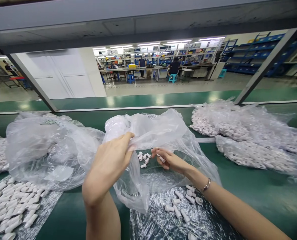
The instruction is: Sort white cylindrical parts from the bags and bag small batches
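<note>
The left hand (pixel 112 160) pinches the upper edge of a clear plastic bag (pixel 148 133) and holds it open above the green desk (pixel 263 196), while the right hand (pixel 167 159) is inside the bag mouth, fingers closed around a small white plastic piece (pixel 161 159). Just to the left of the right hand, a few more white pieces (pixel 144 159) lie loose inside the bag. Below the right wrist other white pieces (pixel 182 203) rest on crinkled foil, and far to its right lie full bags (pixel 248 136).
</note>
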Motion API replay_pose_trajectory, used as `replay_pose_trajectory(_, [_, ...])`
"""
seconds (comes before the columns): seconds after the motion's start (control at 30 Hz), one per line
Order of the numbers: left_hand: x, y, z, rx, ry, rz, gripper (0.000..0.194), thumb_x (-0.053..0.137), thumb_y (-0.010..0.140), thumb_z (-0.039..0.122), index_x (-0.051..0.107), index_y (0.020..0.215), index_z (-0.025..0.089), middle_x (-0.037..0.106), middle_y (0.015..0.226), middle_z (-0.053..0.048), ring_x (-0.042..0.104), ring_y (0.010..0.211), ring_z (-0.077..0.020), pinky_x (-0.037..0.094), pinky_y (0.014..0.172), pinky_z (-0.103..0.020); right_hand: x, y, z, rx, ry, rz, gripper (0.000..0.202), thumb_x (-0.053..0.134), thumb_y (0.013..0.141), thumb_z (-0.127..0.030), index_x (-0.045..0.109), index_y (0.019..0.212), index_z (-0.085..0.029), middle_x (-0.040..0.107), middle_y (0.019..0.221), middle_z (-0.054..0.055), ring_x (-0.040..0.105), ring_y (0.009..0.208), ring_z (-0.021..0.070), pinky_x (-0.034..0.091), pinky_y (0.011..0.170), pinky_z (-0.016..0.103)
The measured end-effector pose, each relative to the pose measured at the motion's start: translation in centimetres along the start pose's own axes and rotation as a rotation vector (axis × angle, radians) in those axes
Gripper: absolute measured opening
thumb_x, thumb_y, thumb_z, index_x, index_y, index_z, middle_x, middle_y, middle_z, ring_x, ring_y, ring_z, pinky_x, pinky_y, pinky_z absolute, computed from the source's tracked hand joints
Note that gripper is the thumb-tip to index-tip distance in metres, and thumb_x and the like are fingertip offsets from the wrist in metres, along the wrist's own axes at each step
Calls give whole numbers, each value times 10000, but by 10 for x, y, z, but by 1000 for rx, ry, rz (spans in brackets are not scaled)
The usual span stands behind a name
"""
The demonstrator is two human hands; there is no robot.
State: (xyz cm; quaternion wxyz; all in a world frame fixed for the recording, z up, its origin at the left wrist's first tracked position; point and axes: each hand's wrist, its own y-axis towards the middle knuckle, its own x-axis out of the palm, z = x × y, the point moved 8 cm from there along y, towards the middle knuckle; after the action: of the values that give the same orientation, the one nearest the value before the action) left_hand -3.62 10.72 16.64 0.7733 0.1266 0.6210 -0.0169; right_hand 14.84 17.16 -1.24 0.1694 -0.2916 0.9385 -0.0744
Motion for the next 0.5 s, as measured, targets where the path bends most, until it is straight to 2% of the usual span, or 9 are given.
replay_pose_trajectory(0.07, [0,0,0,3,1,3,287,395,988,340,479,1262,328,657,1221,60,634,1057,-246,417,752,-365,1,5,-7,-101,-243,49,527,393,892,-618,527,1190,-205,573,862,4,375,601,3,318,587,145])
replay_pose_trajectory(0.17, [1,0,-3,-9,12,5,294,396,984,346,476,1267,333,656,1228,56,633,1063,-254,411,746,-367,17,15,-10,-243,-715,91,378,442,914,-488,585,1123,-207,602,999,35,478,775,39,320,707,154])
replay_pose_trajectory(0.23, [0,-1,-4,-17,13,4,292,394,983,346,481,1262,331,653,1235,55,630,1072,-256,410,750,-370,24,19,-8,-257,-830,93,351,431,923,-447,592,1102,-192,602,1031,48,489,812,51,309,721,164])
replay_pose_trajectory(0.3, [-1,-1,-4,-19,6,1,293,397,983,339,480,1264,332,650,1241,60,630,1072,-251,411,755,-370,20,19,-7,-212,-713,109,383,442,910,-497,591,1065,-180,597,927,32,462,750,37,301,690,157])
replay_pose_trajectory(0.37, [-2,-1,-2,-18,-5,-7,297,403,982,332,475,1270,335,652,1233,66,634,1056,-244,412,746,-366,10,17,-4,-126,-416,99,473,403,897,-590,574,1043,-174,547,788,6,392,641,18,294,619,149])
replay_pose_trajectory(0.43, [-3,-1,0,-14,-14,-10,291,401,986,329,476,1267,333,655,1226,66,634,1049,-242,410,738,-363,2,16,1,-40,-147,56,590,263,904,-655,543,1075,-164,499,733,-1,319,564,16,287,540,159])
replay_pose_trajectory(0.5, [-4,0,1,-11,-16,-4,279,393,993,328,483,1257,330,659,1214,63,631,1053,-244,406,737,-362,-6,19,3,1,-63,63,653,137,914,-644,513,1117,-151,518,780,21,325,558,24,294,509,171])
